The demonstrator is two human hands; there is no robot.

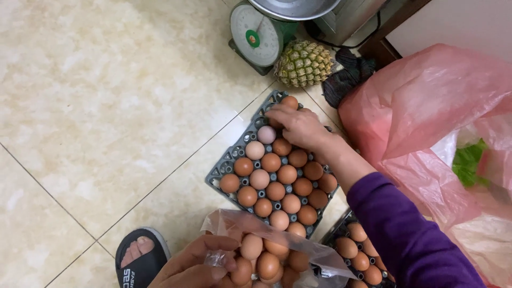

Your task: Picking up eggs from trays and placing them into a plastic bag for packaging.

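A grey egg tray [224,169] lies on the tiled floor, nearly full of brown eggs [281,183] plus one pale pinkish egg [266,134]. My right hand [300,126], in a purple sleeve, reaches over the tray's far corner with its fingers curled down onto the cells there. Anything under the fingers is hidden. One brown egg [290,101] sits just beyond the fingertips. At the bottom edge my left hand [194,264] grips the open mouth of a clear plastic bag [298,242] that holds several brown eggs.
A second grey tray of eggs [358,250] lies under my right arm. A large pink plastic bag [426,106] with green leaves [469,160] fills the right. A pineapple [304,63], a green dial scale [258,34] and a dark cloth [346,77] stand at the back. A foot in a black sandal [140,258] is bottom left.
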